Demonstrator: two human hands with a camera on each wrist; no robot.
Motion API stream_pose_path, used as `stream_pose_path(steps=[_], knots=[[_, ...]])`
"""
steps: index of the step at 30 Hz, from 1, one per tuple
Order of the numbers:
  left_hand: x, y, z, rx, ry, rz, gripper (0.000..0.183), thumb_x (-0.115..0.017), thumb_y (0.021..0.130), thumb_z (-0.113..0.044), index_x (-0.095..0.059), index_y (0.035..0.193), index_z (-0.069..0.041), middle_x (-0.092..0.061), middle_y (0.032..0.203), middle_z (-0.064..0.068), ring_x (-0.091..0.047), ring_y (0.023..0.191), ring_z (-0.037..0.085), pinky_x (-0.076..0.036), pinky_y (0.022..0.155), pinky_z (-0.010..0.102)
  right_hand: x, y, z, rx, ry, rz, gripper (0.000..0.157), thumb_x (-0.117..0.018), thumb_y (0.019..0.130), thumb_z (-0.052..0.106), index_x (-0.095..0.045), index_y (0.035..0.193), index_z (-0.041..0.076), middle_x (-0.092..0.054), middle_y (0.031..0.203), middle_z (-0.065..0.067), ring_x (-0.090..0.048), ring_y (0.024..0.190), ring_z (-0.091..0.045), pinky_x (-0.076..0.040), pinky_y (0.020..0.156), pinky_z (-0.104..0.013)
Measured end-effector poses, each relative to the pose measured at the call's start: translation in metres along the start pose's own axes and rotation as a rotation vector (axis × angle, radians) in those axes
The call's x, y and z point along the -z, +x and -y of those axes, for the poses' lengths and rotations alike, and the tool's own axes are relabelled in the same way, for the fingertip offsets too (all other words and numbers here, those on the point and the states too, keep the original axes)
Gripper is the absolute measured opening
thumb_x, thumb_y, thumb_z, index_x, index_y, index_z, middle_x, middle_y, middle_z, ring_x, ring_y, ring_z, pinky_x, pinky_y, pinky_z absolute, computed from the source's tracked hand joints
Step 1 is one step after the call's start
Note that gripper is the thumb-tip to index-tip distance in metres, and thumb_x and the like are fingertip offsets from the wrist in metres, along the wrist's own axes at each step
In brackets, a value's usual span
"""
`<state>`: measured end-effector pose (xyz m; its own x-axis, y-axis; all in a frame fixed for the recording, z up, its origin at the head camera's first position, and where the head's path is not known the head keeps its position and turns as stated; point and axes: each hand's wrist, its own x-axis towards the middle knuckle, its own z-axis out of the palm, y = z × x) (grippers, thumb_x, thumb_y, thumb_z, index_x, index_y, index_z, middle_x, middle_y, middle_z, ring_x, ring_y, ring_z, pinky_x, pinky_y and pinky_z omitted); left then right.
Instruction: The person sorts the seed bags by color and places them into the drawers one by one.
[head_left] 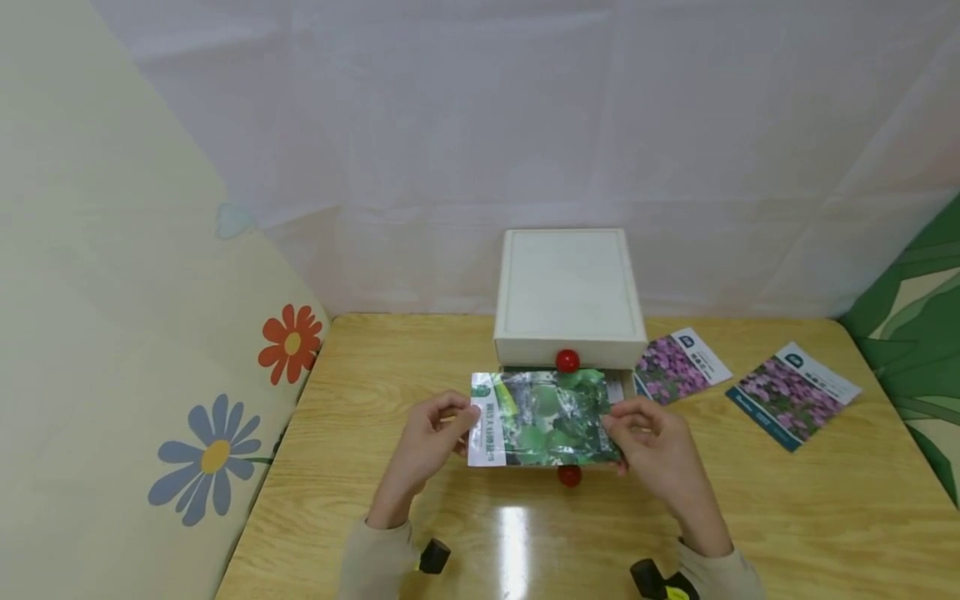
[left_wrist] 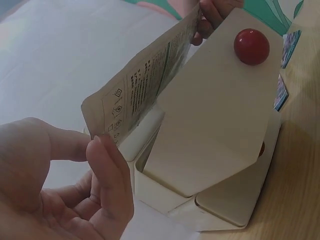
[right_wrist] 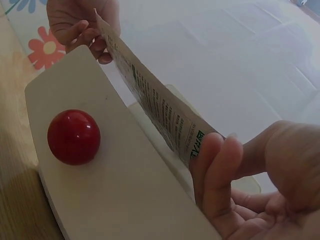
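A shiny seed packet [head_left: 555, 421] with green round fruit or vegetables pictured on it is held flat by both hands over a pulled-out drawer [right_wrist: 120, 185]. My left hand [head_left: 431, 435] pinches the packet's left end between thumb and fingers. At the opposite end, my right hand [head_left: 656, 442] pinches the right edge likewise. Both wrist views show the packet's printed back [left_wrist: 145, 82]. The drawer belongs to a small white drawer box [head_left: 566, 283], and its red round knob [head_left: 569, 476] peeks out below the packet. Most of the drawer's inside is hidden under the packet.
Two packets with pink flowers lie right of the box: one packet [head_left: 678, 367] beside it, another packet [head_left: 795, 396] farther right. A second red knob [head_left: 567, 360] sits on the box's top front. The wooden table [head_left: 360, 375] meets a white cloth [head_left: 420, 167] behind.
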<state>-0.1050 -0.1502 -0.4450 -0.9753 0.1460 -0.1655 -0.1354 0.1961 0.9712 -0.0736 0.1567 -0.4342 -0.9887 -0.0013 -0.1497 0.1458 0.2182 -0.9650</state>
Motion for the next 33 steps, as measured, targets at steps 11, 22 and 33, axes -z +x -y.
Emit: stream_pose_path(steps=[11,22,33], knots=[[-0.005,0.000,0.005,-0.026,-0.033,0.073,0.021,-0.065,0.099,-0.022,-0.066,0.105,-0.002,-0.065,0.089,0.007,-0.059,0.062,0.018,-0.057,0.056,0.031,0.006,-0.001,-0.004,0.010,0.041,-0.036,0.025,-0.067,0.097,0.016,-0.062,0.113,-0.002,-0.064,0.094,-0.015,-0.061,0.053,-0.017,-0.058,0.050,-0.036],[-0.007,-0.005,0.004,-0.021,-0.003,0.145,0.026,-0.063,0.099,-0.030,-0.067,0.109,-0.006,-0.066,0.087,0.007,-0.062,0.068,0.024,-0.056,0.058,0.030,0.008,-0.002,-0.006,0.000,0.045,-0.094,0.024,-0.066,0.097,0.013,-0.062,0.115,-0.003,-0.067,0.101,-0.018,-0.065,0.058,-0.017,-0.059,0.052,-0.035],[-0.011,-0.008,0.007,-0.005,-0.006,0.211,0.023,-0.068,0.096,-0.022,-0.066,0.108,-0.003,-0.069,0.087,0.010,-0.063,0.066,0.011,-0.054,0.055,0.022,0.012,-0.002,-0.011,-0.018,0.035,-0.148,0.022,-0.067,0.097,0.014,-0.064,0.113,-0.001,-0.068,0.104,-0.015,-0.065,0.057,-0.019,-0.060,0.052,-0.034]])
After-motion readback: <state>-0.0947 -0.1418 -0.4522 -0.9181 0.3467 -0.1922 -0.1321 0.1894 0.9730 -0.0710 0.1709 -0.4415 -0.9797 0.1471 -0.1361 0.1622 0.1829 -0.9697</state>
